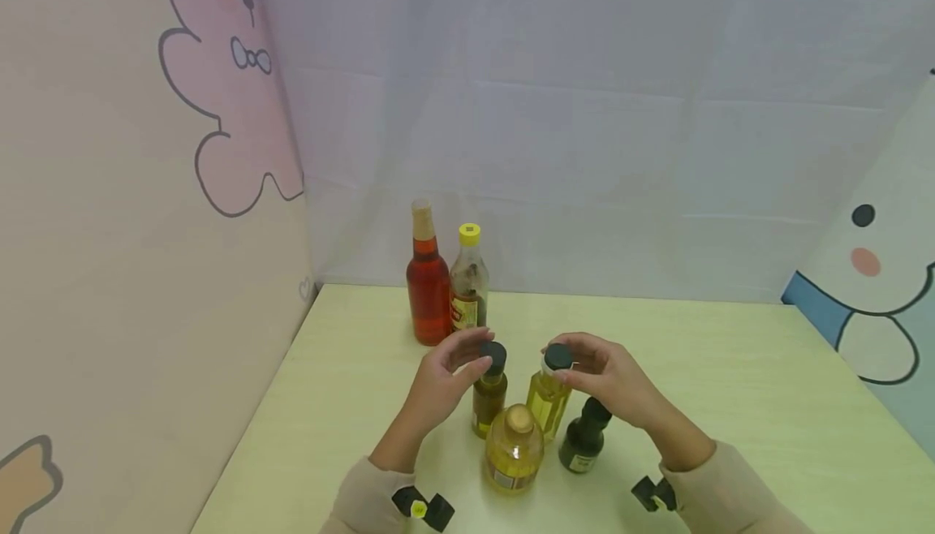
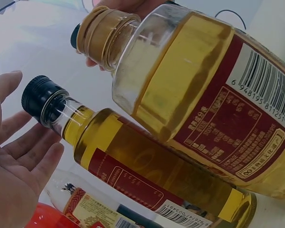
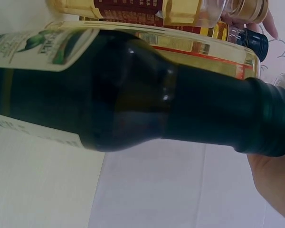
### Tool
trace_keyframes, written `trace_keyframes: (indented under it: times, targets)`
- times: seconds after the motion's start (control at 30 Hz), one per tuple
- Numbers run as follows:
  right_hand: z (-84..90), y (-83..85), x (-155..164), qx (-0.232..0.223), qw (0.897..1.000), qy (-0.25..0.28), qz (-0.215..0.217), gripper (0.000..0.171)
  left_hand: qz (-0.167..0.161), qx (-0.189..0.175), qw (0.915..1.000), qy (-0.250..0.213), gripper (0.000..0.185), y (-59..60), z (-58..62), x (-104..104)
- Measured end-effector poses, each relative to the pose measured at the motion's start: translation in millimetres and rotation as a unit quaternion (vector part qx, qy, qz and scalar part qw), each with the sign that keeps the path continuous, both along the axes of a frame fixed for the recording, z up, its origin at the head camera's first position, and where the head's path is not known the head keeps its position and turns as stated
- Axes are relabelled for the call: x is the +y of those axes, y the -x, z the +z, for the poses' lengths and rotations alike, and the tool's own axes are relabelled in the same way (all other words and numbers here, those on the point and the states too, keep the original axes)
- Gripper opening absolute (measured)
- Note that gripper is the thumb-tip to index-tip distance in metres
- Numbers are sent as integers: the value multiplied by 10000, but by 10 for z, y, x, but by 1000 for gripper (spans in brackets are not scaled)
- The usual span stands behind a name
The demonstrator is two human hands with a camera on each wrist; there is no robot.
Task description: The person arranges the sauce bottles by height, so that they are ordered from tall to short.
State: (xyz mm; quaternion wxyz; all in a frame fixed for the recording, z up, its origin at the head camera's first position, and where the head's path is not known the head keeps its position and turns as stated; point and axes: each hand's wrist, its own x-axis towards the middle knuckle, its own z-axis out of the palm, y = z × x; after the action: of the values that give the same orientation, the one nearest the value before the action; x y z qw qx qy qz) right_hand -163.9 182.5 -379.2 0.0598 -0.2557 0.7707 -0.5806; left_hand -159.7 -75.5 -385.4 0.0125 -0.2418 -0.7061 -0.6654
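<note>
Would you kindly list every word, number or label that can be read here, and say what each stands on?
"6 948195 81125", last digits cut off: barcode on the large yellow oil bottle.
Small print on its red label: too small to read.
Label of the black-capped oil bottle: too small.
Dark green bottle's label: blurred.

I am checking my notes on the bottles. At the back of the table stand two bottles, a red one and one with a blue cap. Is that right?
Not quite. The cap is yellow, not blue. The head view shows the red bottle and beside it the clear bottle with a yellow cap, both upright at the back of the table.
</note>
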Motion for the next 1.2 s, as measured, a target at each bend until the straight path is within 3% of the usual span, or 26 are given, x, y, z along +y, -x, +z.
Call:
trace_keyframes:
  times: [0.27,0.63,1.2]
  targets:
    - [2,-2,-3,13,9999,108,97,32,47,25,9999,-126,38,-39,-32,31]
    - [1,3,2,50,9999,107,110,32,197,-63,9998,65,36,-50,-35,61]
    - [4,1,-16,-368,9985,375,-172,37,364,-119,9991,188,39,-37,-80,86]
